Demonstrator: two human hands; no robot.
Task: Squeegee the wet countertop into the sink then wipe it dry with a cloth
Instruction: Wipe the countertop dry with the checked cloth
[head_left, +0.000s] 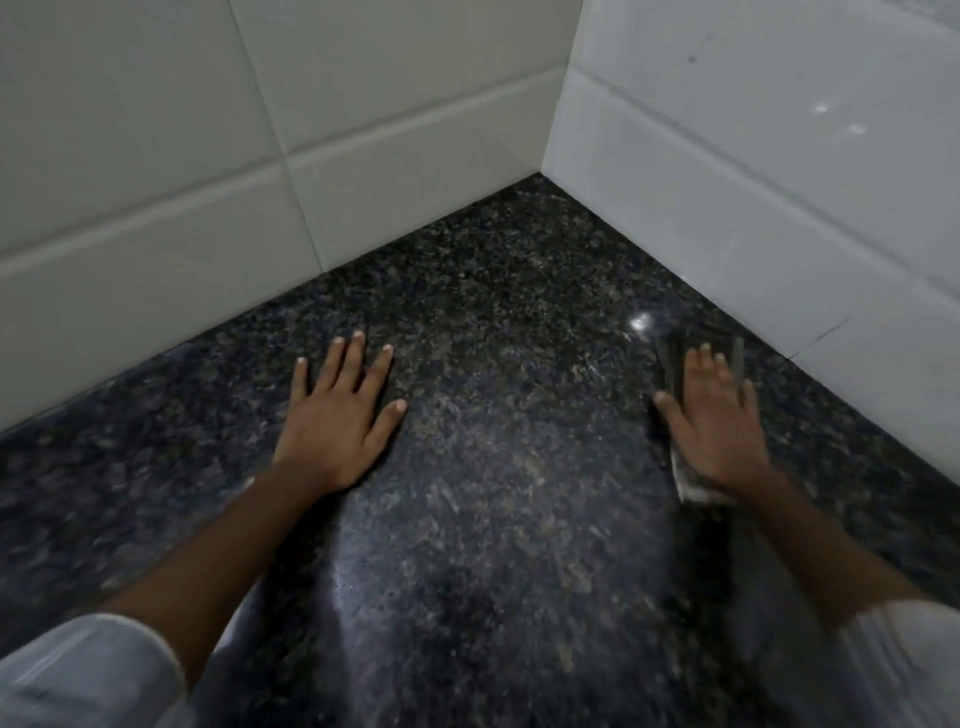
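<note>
White tiled walls (415, 104) meet at a corner behind dark granite tabletop (493, 467). Left hand (337, 415) spread flat, bracing. Right hand (719, 421) spread, pressing blurred cloth (691, 486) flat nr right wall. Sink not in view. Drying step, I'd judge: keep palm pressure even, overlap passes, work into corner.

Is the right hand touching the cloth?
Touching. The head view shows the right hand pressed flat on the cloth, which pokes out beyond the fingertips and beside the wrist on the countertop.
</note>
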